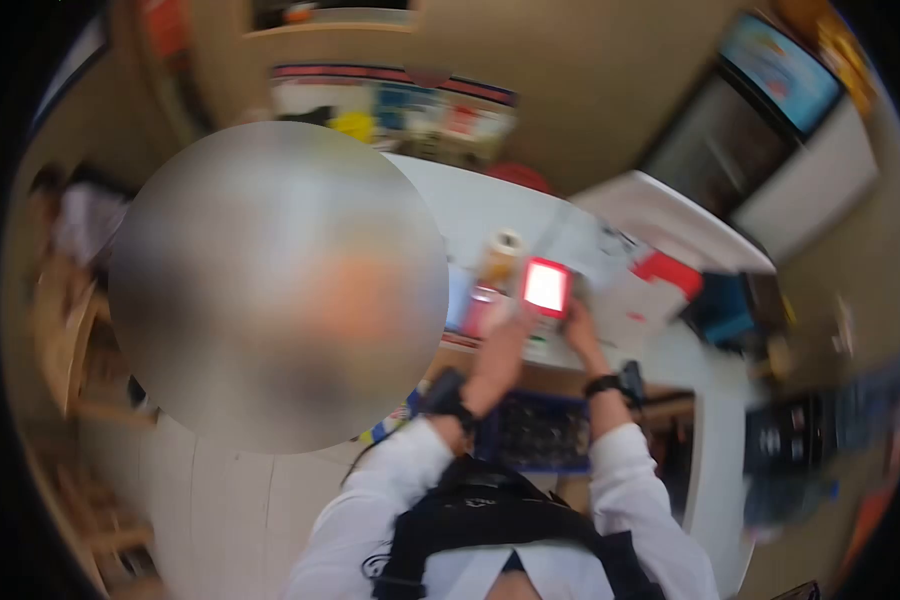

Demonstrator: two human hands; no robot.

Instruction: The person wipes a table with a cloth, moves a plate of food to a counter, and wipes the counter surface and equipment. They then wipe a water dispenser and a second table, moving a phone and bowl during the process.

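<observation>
**Hands at a lit screen on the white counter**

Work here centres on a small device with a glowing red-and-white screen [546,287], just right of the frame's middle, propped above the white counter [490,205]. The right hand [577,325] is raised to the device's lower right edge, fingers curled against it as if steadying or gripping the side; the blur hides whether they truly close on it. The left hand [505,335] sits just left of the screen, touching a pinkish object [480,310] below it; whether the fingers pinch that object or merely rest on it cannot be told. Both wrists carry dark bands, and white sleeves run down to the bottom of the frame.

By the look of it, the step in hand is operating or adjusting the device, so any further move would call for a steady hold from the right hand while the left works close beside the screen.

A pale cup-like container [502,252] stands just behind the left hand, close enough to be knocked. A red item [667,271] lies to the right on the counter, and a dark blue tray [540,432] sits below the forearms. A large blurred patch covers the left-centre of the frame, hiding whatever is there.
</observation>
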